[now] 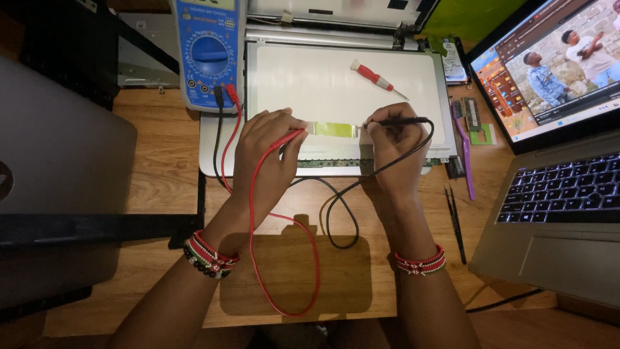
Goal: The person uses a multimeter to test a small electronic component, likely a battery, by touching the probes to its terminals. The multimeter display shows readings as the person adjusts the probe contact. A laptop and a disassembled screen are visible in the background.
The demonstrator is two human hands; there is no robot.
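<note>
My left hand grips the red test probe, its tip on the left end of a yellow-green flat ribbon cable. My right hand pinches the black test probe, with its tip at the ribbon's right end. The ribbon lies across the white back of a bare display panel. Red and black leads loop over the wooden table back to a blue multimeter at the top left.
A red-handled screwdriver lies on the panel. An open laptop stands at the right, with a purple pry tool, black tweezers and a memory module beside it. A closed grey laptop sits left.
</note>
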